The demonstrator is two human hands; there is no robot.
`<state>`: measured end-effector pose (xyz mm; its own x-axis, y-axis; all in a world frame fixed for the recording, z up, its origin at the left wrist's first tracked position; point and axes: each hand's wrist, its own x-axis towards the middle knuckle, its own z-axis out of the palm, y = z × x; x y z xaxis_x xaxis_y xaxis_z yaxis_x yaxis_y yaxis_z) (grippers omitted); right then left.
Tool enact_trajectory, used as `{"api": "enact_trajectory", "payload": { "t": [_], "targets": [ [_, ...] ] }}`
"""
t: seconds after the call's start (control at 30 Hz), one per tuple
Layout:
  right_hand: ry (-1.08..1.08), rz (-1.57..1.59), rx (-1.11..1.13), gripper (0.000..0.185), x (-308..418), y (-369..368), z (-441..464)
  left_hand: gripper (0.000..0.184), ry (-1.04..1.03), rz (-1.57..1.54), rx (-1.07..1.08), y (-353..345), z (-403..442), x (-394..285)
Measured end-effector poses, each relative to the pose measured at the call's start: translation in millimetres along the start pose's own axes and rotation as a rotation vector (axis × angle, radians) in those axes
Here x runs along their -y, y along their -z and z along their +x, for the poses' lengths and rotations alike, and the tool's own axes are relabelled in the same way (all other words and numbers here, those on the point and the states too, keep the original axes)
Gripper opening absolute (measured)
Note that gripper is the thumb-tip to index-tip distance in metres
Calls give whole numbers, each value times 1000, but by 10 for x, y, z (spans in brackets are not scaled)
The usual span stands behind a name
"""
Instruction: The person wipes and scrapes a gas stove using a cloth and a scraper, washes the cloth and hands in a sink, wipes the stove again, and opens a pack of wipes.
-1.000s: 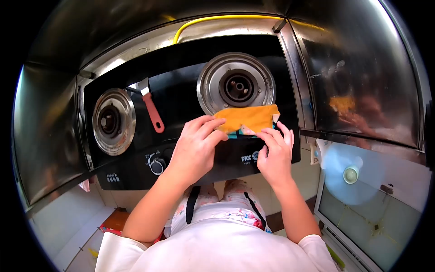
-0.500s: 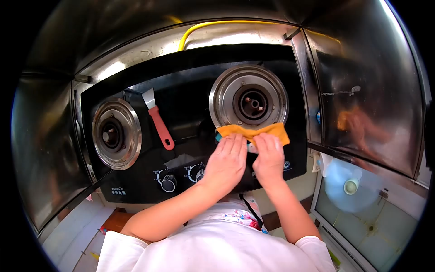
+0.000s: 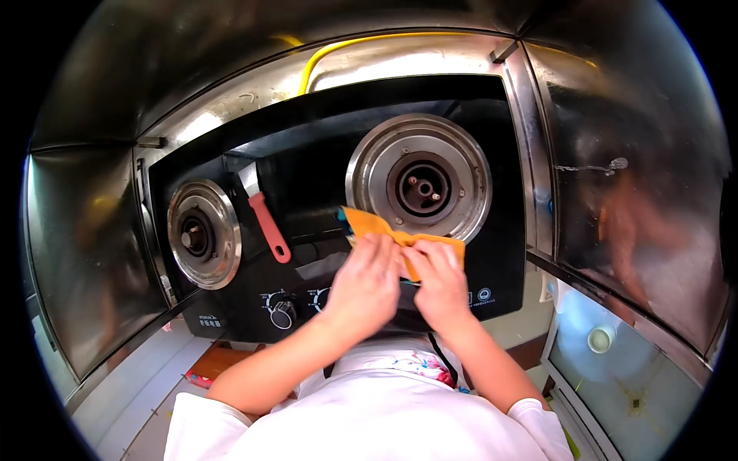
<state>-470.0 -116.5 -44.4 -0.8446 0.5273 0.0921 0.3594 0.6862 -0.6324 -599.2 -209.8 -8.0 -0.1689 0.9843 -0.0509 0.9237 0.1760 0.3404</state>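
Note:
An orange cloth (image 3: 369,223) with a teal patch at its left corner is held in both hands over the black glass hob (image 3: 315,177). My left hand (image 3: 367,280) grips its left part, fingers bent over the fabric. Close beside it, my right hand (image 3: 436,280) pinches the right part. The cloth overlaps the lower edge of the right burner (image 3: 419,177), a round metal ring with its centre exposed. Part of the cloth is hidden beneath my fingers.
On the hob's left lies a scraper (image 3: 267,223) with a red handle, near the left burner (image 3: 204,234). A control knob (image 3: 283,313) sits at the front. Shiny metal panels (image 3: 630,184) enclose the hob, and a yellow hose (image 3: 315,61) runs behind it.
Both hands have drawn the cloth left and slightly towards me. Its left corner now points up, and its right end is lower. The view has shifted a little.

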Motion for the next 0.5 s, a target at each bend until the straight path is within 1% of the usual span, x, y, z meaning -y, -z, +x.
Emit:
{"api": "enact_trajectory", "payload": {
  "t": [0.07, 0.13, 0.2, 0.27, 0.33, 0.37, 0.4, 0.47, 0.5],
  "targets": [
    [-15, 30, 35, 45, -26, 136, 26, 49, 38, -40, -8, -55, -1, -140],
    [7, 6, 27, 43, 42, 130, 66, 49, 58, -51, 15, -42, -3, -132],
    [-79, -36, 70, 42, 162, 87, 117, 48, 79, -62, 6, -1, -23, -76],
    [-50, -58, 124, 41, 246, 18, 164, 48, 102, -18, 26, 22, -43, 26],
    [-56, -58, 121, 42, 345, -79, 242, 47, 113, 11, 39, 70, -28, 161],
    [-67, -65, 124, 45, 403, -149, 293, 45, 131, 20, 30, 64, -10, 235],
    [-64, -96, 113, 47, 477, -216, 363, 44, 124, 47, -9, 95, 20, 315],
    [-106, -61, 113, 48, 597, -304, 512, 43, 44, 110, 14, 182, 110, 533],
    [-120, -31, 126, 50, 644, -302, 583, 42, 67, 37, -10, 236, 176, 638]
  ]
}}
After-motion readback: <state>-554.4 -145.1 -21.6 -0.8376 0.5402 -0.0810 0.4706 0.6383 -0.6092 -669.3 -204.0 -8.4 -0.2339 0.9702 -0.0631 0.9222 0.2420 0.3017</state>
